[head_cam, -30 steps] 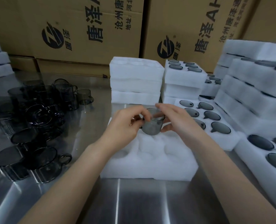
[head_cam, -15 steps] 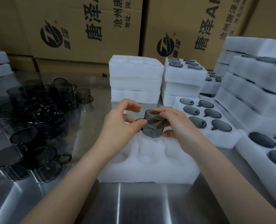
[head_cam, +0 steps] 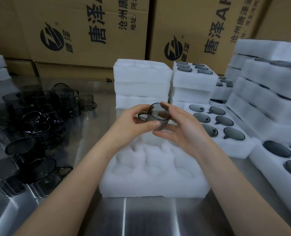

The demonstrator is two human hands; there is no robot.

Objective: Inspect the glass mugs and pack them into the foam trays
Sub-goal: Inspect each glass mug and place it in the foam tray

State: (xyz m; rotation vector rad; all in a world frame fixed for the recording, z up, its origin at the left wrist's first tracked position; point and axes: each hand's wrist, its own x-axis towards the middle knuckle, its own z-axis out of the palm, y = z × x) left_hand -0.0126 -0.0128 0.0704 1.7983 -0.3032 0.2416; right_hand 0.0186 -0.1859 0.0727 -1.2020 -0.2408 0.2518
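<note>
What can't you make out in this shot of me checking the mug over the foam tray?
Head view throughout.
The glass mug: far side covered by the right hand; the left hand thumb covers part of its side; flaws too fine to see.
The foam tray: back pockets hidden behind both hands.
The loose mugs: dark, overlapping, cut by the left edge; no count possible.
The stacked trays: lower layers covered by those above.

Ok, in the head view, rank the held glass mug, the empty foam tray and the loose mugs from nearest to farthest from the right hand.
1. glass mug: touching the right hand, at its fingers.
2. empty foam tray: just below the hand, centre.
3. loose mugs: far off on the left side.
</note>
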